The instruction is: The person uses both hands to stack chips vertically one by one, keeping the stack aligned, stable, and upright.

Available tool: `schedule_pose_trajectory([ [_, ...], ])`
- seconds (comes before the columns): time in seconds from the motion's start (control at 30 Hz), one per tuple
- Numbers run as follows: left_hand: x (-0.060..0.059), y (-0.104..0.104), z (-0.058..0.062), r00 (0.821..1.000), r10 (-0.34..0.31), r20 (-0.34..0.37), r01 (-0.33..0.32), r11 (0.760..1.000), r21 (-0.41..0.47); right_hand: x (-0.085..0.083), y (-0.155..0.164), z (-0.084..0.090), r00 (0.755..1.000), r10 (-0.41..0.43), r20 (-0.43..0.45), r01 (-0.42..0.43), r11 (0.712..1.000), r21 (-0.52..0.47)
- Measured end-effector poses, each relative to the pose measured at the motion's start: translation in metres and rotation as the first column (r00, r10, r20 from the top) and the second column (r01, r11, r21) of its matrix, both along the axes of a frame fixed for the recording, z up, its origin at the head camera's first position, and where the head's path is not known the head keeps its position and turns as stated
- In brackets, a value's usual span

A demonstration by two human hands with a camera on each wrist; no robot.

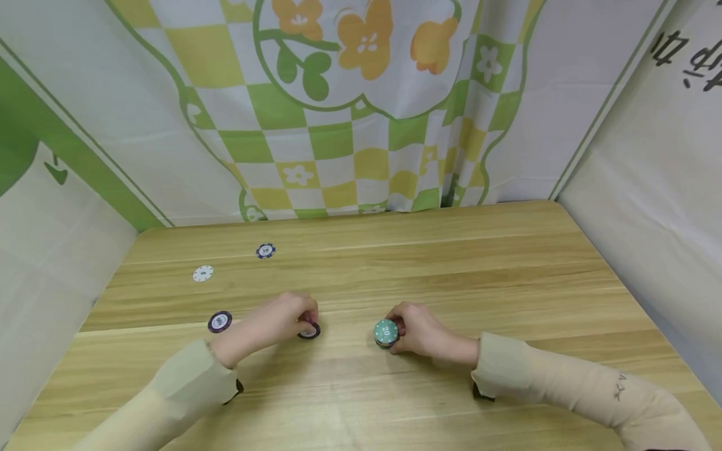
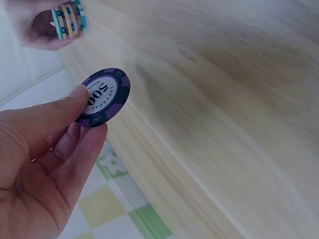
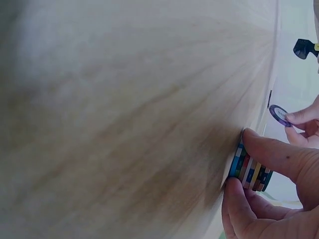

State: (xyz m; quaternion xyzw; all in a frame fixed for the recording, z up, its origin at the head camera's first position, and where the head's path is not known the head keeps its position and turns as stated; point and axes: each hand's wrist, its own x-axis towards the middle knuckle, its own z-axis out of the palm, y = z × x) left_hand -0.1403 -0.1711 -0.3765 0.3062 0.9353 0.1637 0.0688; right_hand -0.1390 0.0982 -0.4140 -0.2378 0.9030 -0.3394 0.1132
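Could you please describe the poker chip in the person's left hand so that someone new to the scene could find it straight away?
Start at the wooden table and go to its near middle, where the two hands work side by side. The left hand pinches a single chip in its fingertips. It is purple with a white centre marked 500, whereas the right hand grips a stack of chips topped by a teal 20.

Both forearms, in beige sleeves, reach forward over the table and angle inward. The left hand (image 1: 284,322) is curled, thumb and fingertips (image 2: 79,94) pinching a purple chip (image 2: 103,97) by its edge. The right hand (image 1: 420,331) is curled, thumb and fingers (image 3: 269,152) gripping a chip stack (image 3: 250,172) from both sides.
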Motion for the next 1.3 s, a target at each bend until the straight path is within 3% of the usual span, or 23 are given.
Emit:
schedule_pose_trajectory([
  [0.53,-0.011,0.037,0.003,0.997,0.037,0.074,-0.044,0.993,0.106,-0.001,-0.001,-0.001,1.000,-0.007,0.006,0.007,1.000,-0.004],
  [0.83,-0.015,0.050,-0.001,0.980,0.072,0.186,-0.117,0.963,0.242,-0.002,-0.001,-0.001,1.000,-0.001,-0.014,0.001,1.000,0.002],
  [1.1,-0.018,0.057,-0.007,0.931,0.080,0.355,-0.220,0.901,0.373,-0.001,-0.001,0.000,1.000,0.001,-0.002,-0.001,1.000,0.008],
  [1.3,-0.018,0.062,-0.013,0.872,0.090,0.480,-0.320,0.848,0.423,-0.001,-0.001,0.001,1.000,-0.008,0.024,0.008,1.000,0.004],
])
